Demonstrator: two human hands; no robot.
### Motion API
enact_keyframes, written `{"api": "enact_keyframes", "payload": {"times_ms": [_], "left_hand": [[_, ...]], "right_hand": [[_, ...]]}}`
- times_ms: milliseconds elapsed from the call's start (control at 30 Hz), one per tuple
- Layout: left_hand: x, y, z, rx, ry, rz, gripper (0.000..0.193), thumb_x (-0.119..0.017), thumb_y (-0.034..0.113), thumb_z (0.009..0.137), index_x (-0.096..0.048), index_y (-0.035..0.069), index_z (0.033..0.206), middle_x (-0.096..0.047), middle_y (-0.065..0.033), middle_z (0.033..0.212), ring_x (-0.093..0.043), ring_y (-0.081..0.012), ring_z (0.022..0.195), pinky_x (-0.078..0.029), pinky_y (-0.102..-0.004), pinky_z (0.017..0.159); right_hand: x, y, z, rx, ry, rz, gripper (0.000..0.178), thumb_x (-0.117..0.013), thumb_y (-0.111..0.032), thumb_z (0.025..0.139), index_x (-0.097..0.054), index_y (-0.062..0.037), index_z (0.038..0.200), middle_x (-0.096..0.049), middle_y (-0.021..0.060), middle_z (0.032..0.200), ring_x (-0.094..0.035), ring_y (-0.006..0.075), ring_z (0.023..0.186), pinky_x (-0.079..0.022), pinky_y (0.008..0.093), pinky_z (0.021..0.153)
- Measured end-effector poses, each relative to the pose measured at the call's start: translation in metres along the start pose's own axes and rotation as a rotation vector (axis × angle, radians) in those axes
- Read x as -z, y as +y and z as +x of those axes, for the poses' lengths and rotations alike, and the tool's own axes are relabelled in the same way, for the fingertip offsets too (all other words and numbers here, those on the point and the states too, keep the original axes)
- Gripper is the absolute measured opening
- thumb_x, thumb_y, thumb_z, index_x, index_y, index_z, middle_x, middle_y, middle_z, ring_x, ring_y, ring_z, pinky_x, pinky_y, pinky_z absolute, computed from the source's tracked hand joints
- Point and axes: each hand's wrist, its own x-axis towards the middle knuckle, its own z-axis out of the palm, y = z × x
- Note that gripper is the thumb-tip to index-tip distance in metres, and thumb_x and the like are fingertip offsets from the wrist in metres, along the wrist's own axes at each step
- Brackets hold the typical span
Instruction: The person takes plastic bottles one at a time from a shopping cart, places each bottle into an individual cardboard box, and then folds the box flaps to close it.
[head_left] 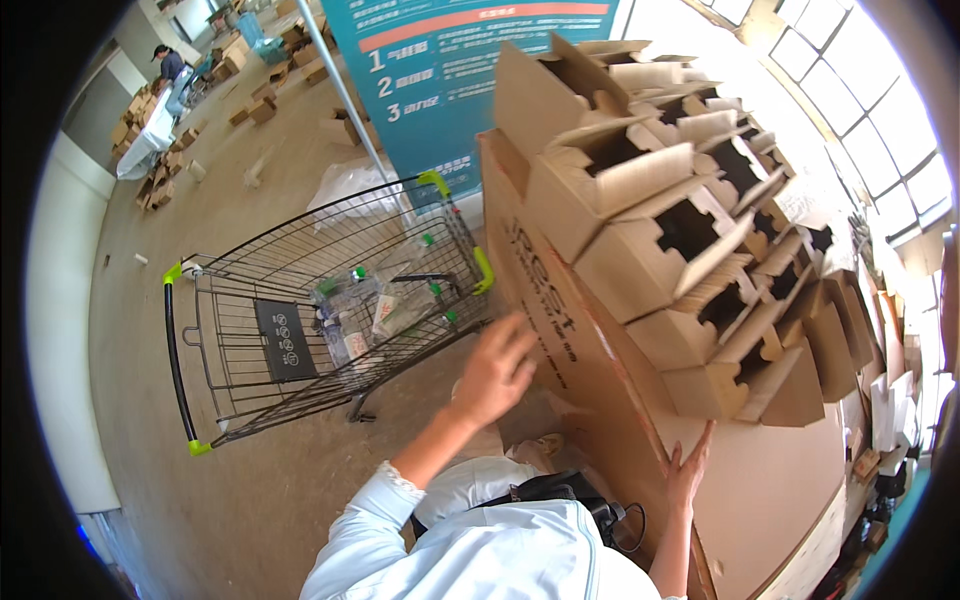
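Note:
My left hand (495,368) is raised in front of me between the shopping cart and the big cardboard box, slightly blurred. Its fingers are loosely bent and apart, and I see nothing in them. My right hand (688,472) lies with stretched fingers along the top edge of the big cardboard box (735,480). On top of that box stand several rows of small brown cartons (640,265) with flaps up and dark openings. To the left stands a black wire shopping cart (235,345) with lime-green corners. Clear plastic bottles (400,310), some with green caps, lie inside it.
A teal printed banner (430,75) on a metal pole stands behind the cart. Farther off at the upper left, a person (175,75) is beside scattered cardboard boxes (262,108). White plastic wrap (350,190) lies behind the cart. Large windows (870,100) are at the right.

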Motion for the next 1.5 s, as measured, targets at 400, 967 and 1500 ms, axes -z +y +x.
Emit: {"api": "enact_keyframes", "payload": {"times_ms": [400, 967, 1500], "left_hand": [[0.145, -0.406, -0.035, 0.688, -0.172, 0.236, 0.033, -0.073, 0.022, 0.076, -0.068, 0.001, 0.101, -0.069, -0.0193, 0.095, -0.067, -0.0351, 0.089, -0.052, -0.0429, 0.076], [-0.014, -0.424, -0.001, 0.84, -0.742, 0.666, 0.105, -0.089, 0.037, 0.058, -0.035, -0.002, 0.139, -0.059, -0.0183, 0.122, -0.055, -0.0333, 0.115, -0.048, -0.0389, 0.095], [0.122, -0.374, 0.027, 0.926, -0.174, -0.448, 0.042, -0.078, 0.028, 0.066, -0.065, -0.003, 0.092, -0.067, -0.0143, 0.084, -0.064, -0.0214, 0.075, -0.049, -0.0344, 0.064]], "right_hand": [[-0.046, -0.058, -0.041, -0.183, -0.224, -0.523, 0.069, -0.054, -0.013, 0.092, -0.019, 0.0022, 0.15, -0.023, 0.0246, 0.154, -0.022, 0.0403, 0.142, -0.019, 0.049, 0.117], [-0.039, -0.107, -0.021, -0.332, -0.467, -0.613, 0.086, -0.063, -0.006, 0.082, -0.013, 0.0038, 0.151, -0.006, 0.0222, 0.159, -0.011, 0.0386, 0.147, -0.015, 0.0449, 0.12], [-0.042, -0.098, -0.029, -0.332, -0.303, -0.548, 0.086, -0.068, -0.016, 0.08, -0.021, 0.0, 0.15, -0.019, 0.0186, 0.157, -0.019, 0.035, 0.145, -0.02, 0.044, 0.118]]}}
